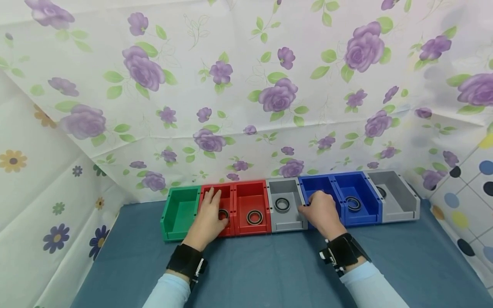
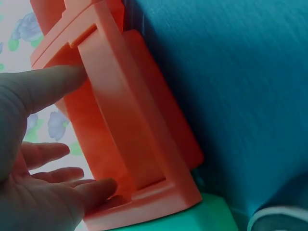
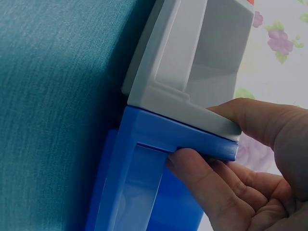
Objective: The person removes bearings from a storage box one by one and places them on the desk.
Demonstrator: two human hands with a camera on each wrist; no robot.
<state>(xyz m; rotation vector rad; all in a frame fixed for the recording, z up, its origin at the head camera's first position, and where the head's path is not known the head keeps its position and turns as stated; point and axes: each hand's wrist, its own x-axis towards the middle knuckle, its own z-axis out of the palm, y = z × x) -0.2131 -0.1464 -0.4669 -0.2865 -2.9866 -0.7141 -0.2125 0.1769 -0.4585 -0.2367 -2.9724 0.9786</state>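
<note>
My left hand (image 1: pixel 207 219) reaches over the left red bin (image 1: pixel 230 229), thumb and fingers spread apart. In the left wrist view the thumb (image 2: pixel 53 85) extends over the bin's opening, while a fingertip (image 2: pixel 103 188) is at the wall beside the green bin (image 2: pixel 187 216). A ring bearing (image 1: pixel 222 210) shows partly behind this hand. My right hand (image 1: pixel 324 214) pinches the touching side walls of the middle grey bin (image 3: pixel 168 103) and the left blue bin (image 3: pixel 166 126). Its thumb is on the grey side, its fingers on the blue side. The hand hides much of that blue bin's inside.
The bins stand in one row by the flowered backdrop (image 1: pixel 239 85). More bearings lie in the right red bin (image 1: pixel 252 196), the middle grey bin, the right blue bin (image 1: pixel 354 184) and the right grey bin (image 1: pixel 400 196). Blue cloth (image 1: pixel 262 273) covers the table.
</note>
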